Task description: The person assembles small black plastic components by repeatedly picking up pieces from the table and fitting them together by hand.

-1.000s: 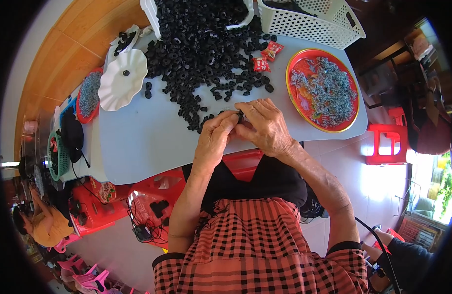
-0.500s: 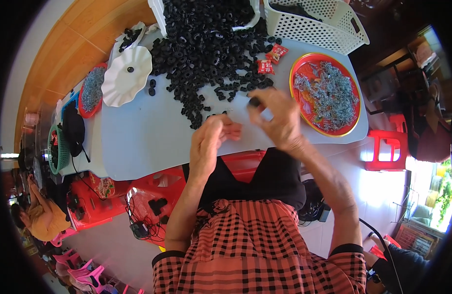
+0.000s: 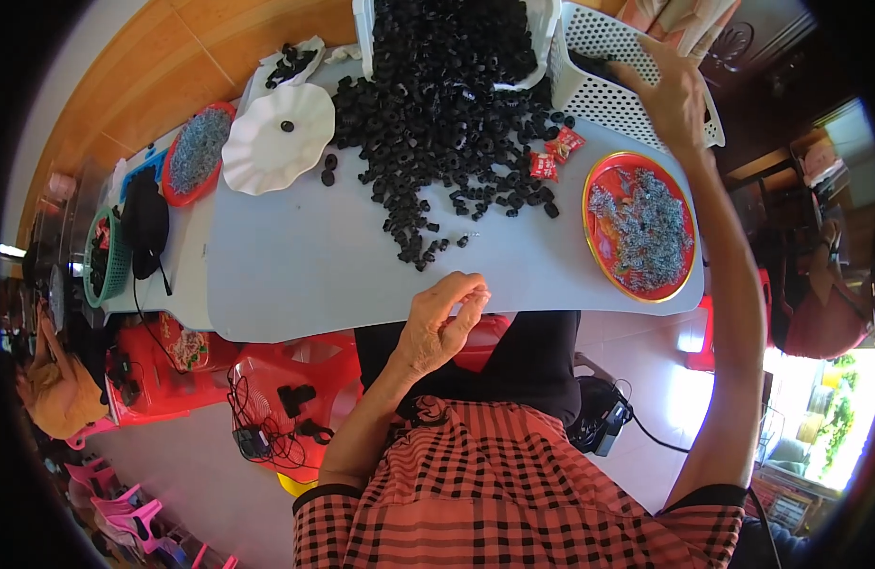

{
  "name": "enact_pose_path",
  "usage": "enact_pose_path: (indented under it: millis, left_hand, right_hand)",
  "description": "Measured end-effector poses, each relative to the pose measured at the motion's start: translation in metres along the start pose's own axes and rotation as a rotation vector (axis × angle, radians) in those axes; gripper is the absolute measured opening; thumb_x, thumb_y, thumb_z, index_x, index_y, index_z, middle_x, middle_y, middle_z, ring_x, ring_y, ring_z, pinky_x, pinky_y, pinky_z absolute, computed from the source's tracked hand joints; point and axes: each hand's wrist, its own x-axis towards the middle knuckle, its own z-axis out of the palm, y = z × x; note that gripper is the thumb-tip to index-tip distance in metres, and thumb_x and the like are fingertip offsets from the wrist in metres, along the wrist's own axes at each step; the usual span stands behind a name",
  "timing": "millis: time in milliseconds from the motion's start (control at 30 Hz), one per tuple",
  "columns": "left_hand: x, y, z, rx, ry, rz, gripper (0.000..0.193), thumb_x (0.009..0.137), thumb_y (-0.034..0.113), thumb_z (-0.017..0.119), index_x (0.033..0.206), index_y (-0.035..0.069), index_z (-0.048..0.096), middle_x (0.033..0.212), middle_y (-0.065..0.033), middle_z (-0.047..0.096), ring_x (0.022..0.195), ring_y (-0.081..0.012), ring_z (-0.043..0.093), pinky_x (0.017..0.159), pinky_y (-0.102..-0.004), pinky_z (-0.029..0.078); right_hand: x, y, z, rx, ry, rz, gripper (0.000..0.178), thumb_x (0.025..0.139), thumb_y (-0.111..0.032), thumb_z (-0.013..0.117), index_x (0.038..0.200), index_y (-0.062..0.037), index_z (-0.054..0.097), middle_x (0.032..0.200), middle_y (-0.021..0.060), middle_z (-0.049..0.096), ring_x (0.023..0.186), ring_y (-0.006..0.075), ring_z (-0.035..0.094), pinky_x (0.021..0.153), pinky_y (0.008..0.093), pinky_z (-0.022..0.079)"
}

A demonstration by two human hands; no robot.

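Note:
My right hand (image 3: pixel 673 100) reaches over the white perforated basket (image 3: pixel 603 102) at the far right, its thumb and fingers apart with nothing visible between them. Dark pieces (image 3: pixel 589 64) lie inside that basket, partly hidden by its wall. Near the table's front edge, my left hand (image 3: pixel 440 324) has its fingers curled in and the thumb against them; what they hold, if anything, is hidden. Beyond it spreads a heap of small black ring-shaped plastic parts (image 3: pixel 447 123), spilling out of a white bin (image 3: pixel 365 38). A red round tray (image 3: pixel 591 204) with small silvery screws is to the right.
Two red packets (image 3: pixel 544 166) lie beside the heap. A white scalloped dish (image 3: pixel 257 156) bears one black part. Farther left are a red tray (image 3: pixel 179 197) of metal pieces, a black pouch (image 3: pixel 145 223) and a green basket (image 3: pixel 121 256). Red stools (image 3: pixel 295 379) stand below the table.
My right hand has moved from the table's middle to the far-right basket and opened; the small black part it held is no longer visible in it. My left hand has curled its fingers in.

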Motion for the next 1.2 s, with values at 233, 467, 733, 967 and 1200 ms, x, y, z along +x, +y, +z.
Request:
enact_pose_path:
  millis: [233, 467, 733, 967, 1200]
  left_hand:
    - [-0.004, -0.005, -0.005, -0.026, 0.016, 0.002, 0.011, 0.090, 0.006, 0.054, 0.097, -0.002, 0.058, 0.083, -0.0096, 0.064, 0.062, -0.0125, 0.055, 0.059, -0.0262, 0.047]
    - [-0.006, -0.005, -0.010, 0.012, -0.009, 0.009, 0.013, 0.088, 0.000, 0.056, 0.102, -0.002, 0.056, 0.083, -0.0109, 0.059, 0.067, -0.0213, 0.058, 0.062, -0.0288, 0.049]
    - [-0.006, -0.005, -0.010, -0.025, 0.044, -0.054, 0.010, 0.093, 0.006, 0.054, 0.098, -0.002, 0.058, 0.079, -0.0095, 0.063, 0.062, -0.0145, 0.055, 0.059, -0.0253, 0.045]
    - [0.019, 0.004, -0.013, 0.250, 0.133, 0.055, 0.011, 0.095, 0.009, 0.052, 0.099, 0.000, 0.056, 0.079, -0.0086, 0.056, 0.061, -0.0174, 0.054, 0.055, -0.0283, 0.044]
    - [0.043, -0.001, -0.015, 0.586, 0.062, 0.113, 0.017, 0.086, 0.002, 0.058, 0.103, -0.001, 0.060, 0.090, -0.0117, 0.058, 0.078, -0.0249, 0.058, 0.069, -0.0348, 0.049]
  right_hand:
    - [-0.077, -0.168, -0.003, 0.831, -0.638, -0.023, 0.014, 0.077, -0.010, 0.067, 0.090, -0.0051, 0.065, 0.075, 0.0083, 0.058, 0.074, 0.0256, 0.061, 0.068, 0.0382, 0.043]
    - [-0.095, -0.196, 0.002, 0.584, -0.660, -0.213, 0.013, 0.077, -0.011, 0.066, 0.087, -0.0062, 0.062, 0.076, 0.0048, 0.055, 0.074, 0.0209, 0.056, 0.069, 0.0351, 0.037]
    - [-0.117, -0.191, -0.013, 0.599, -0.480, -0.020, 0.012, 0.075, -0.011, 0.065, 0.077, -0.0070, 0.054, 0.072, 0.0049, 0.051, 0.069, 0.0224, 0.053, 0.067, 0.0361, 0.037]
    - [-0.138, -0.183, -0.017, 0.688, -0.465, 0.213, 0.019, 0.075, -0.006, 0.070, 0.092, -0.0050, 0.061, 0.076, 0.0067, 0.056, 0.067, 0.0254, 0.058, 0.062, 0.0355, 0.044]
    - [-0.142, -0.184, -0.013, 0.749, -0.383, 0.347, 0.021, 0.075, -0.004, 0.070, 0.094, -0.0070, 0.063, 0.076, 0.0065, 0.056, 0.063, 0.0266, 0.057, 0.061, 0.0368, 0.045]
